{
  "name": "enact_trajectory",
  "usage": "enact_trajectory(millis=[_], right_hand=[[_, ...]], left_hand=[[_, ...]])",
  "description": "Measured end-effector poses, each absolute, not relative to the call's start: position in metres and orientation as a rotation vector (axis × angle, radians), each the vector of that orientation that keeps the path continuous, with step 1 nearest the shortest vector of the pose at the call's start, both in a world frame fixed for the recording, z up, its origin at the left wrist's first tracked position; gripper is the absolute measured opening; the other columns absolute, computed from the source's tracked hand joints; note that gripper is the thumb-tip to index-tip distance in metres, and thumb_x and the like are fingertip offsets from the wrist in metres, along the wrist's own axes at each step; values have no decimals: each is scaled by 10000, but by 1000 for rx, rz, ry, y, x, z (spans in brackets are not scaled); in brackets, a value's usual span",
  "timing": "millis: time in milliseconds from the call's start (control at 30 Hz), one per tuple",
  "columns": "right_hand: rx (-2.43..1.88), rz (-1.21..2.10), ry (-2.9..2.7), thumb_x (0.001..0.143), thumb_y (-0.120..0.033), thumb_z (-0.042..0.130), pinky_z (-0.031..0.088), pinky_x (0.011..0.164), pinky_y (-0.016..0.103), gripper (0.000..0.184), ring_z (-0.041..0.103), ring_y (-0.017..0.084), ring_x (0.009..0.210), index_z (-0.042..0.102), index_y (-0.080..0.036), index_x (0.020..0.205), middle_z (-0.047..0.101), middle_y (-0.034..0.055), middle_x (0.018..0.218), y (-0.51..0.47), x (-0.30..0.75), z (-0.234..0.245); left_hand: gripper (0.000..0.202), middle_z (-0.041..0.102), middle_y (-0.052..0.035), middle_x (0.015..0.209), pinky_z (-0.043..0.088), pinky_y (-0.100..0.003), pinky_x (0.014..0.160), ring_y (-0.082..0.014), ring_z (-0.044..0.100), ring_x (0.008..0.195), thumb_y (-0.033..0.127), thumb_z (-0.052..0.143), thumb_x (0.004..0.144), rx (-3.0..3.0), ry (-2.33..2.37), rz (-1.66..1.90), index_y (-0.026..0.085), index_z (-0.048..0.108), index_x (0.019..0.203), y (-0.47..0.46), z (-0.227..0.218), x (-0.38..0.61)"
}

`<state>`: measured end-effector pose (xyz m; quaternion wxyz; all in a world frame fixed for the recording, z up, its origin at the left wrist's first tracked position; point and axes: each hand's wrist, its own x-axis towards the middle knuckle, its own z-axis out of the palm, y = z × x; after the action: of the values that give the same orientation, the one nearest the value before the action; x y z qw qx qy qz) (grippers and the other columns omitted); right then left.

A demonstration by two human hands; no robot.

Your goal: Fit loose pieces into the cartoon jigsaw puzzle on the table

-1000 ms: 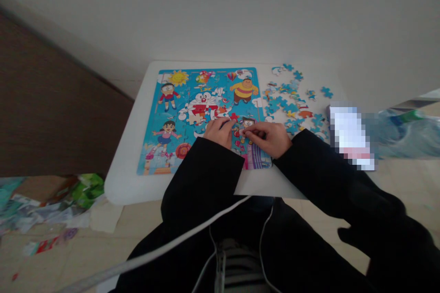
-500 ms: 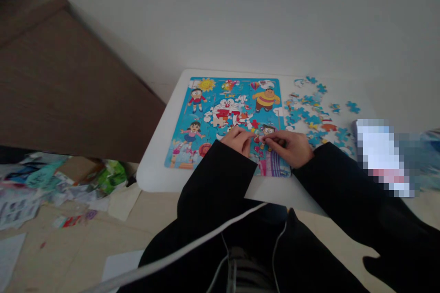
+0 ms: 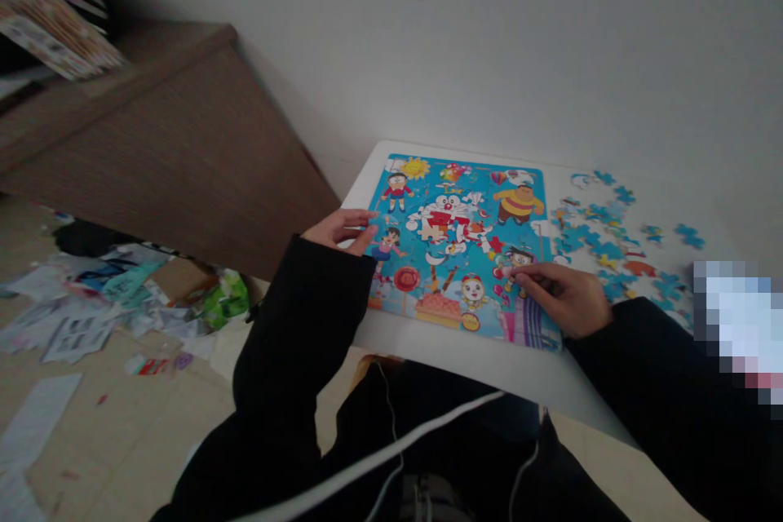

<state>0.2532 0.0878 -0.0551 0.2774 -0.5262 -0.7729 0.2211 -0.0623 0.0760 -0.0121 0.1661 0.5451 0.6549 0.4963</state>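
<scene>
A jigsaw puzzle (image 3: pixel 422 253) with cartoon figures on a blue ground lies on a white table, largely assembled, with loose-looking pieces around the white and red figure in its middle. At its left edge is my left hand (image 3: pixel 343 230), thumb and fingers apart, nothing visible between them. My right hand (image 3: pixel 566 295) is over the lower right part, thumb and forefinger pinched together at the figure there. Whatever lies between those fingertips is too small to make out. Loose puzzle pieces (image 3: pixel 596 232) are scattered right of the puzzle.
The white table (image 3: pixel 397 334) stands against a wall. A pixelated phone-like object (image 3: pixel 743 322) is at its right. A brown wooden cabinet (image 3: pixel 183 139) rises at the left. Papers and wrappers (image 3: pixel 134 294) litter the floor. A white cable (image 3: pixel 397 449) crosses in front of my body.
My left hand has moved from beside my right hand to the puzzle's left edge, uncovering the lower middle. My right hand stays pinched over the same figure. The view has turned left.
</scene>
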Motion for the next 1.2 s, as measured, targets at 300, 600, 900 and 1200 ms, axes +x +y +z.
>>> enact_trajectory(millis=[300,600,900,1200], right_hand=[[-1410,581,-2090,843,-425,532,402,431,226,297,498,96,444,732,-207,869,656,3,615,87,253,-54],[-1420,612,-2067,844,-425,526,394,411,239,291,483,101,429,733,-222,866,649,4,602,84,251,-53],[-1402,632,-2070,844,-387,541,394,429,243,250,470,95,429,728,-222,862,635,-6,605,83,251,-53],[-1388,635,-2077,853,-398,529,422,460,241,263,502,99,456,725,-223,856,678,9,693,83,252,-54]], left_hand=[[289,678,-88,860,540,-291,687,-180,641,742,234,675,704,1788,1889,983,139,698,975,161,-59,-115],[226,664,-61,927,460,-326,871,-210,611,899,315,591,816,2230,1986,821,222,708,985,151,-54,-111],[246,670,-56,979,472,-301,874,-166,619,918,210,468,858,2480,1856,874,179,689,962,151,-61,-103],[257,664,-58,1042,515,-294,885,-175,639,962,282,507,848,2472,1833,866,169,681,1000,144,-63,-102]])
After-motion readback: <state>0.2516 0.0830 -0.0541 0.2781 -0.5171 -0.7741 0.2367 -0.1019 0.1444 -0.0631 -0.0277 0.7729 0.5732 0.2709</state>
